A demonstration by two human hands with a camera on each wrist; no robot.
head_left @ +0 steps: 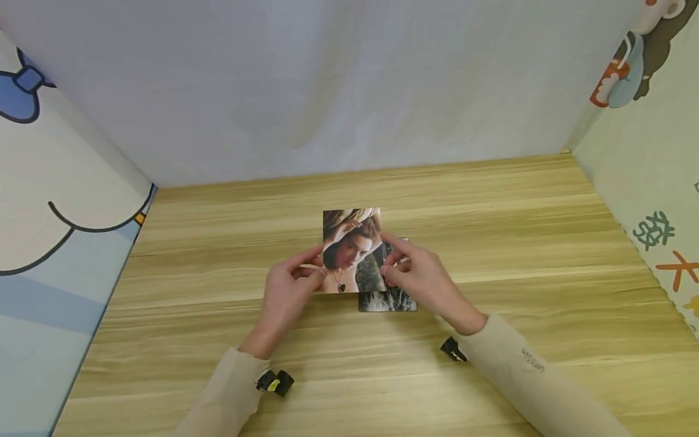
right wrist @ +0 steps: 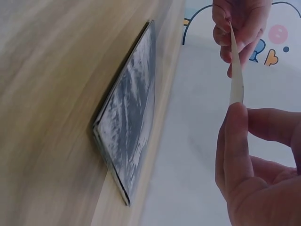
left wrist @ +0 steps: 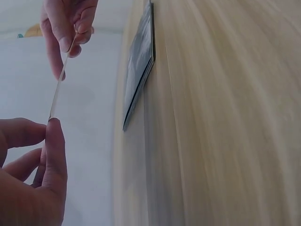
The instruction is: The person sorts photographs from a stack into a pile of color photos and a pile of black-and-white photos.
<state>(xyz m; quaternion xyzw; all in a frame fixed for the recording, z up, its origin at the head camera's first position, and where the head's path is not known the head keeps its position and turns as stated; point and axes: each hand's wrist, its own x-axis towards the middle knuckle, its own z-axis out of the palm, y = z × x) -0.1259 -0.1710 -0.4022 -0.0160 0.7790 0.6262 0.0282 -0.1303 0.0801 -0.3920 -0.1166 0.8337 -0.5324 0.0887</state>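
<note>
over the middle of the bench, both hands hold one photo print up off the wood, picture side toward the head cam: a portrait w/ a dark pendant on a chain. left hand pinches the print's left edge btwn thumb and fingers; right hand pinches its right edge the same way. wrist cams show the print edge-on, thin, gripped at both ends and clear of the surface. under it, just toward the right hand, a small stack of photos lies flat on the bench, well apart from every edge; top one looks dark grey, subject too blurred to tell. small dark writing on the right sleeve, too small to read. bench's right side panel carries green and orange chinese characters, not clear enough to read for sure.
</note>
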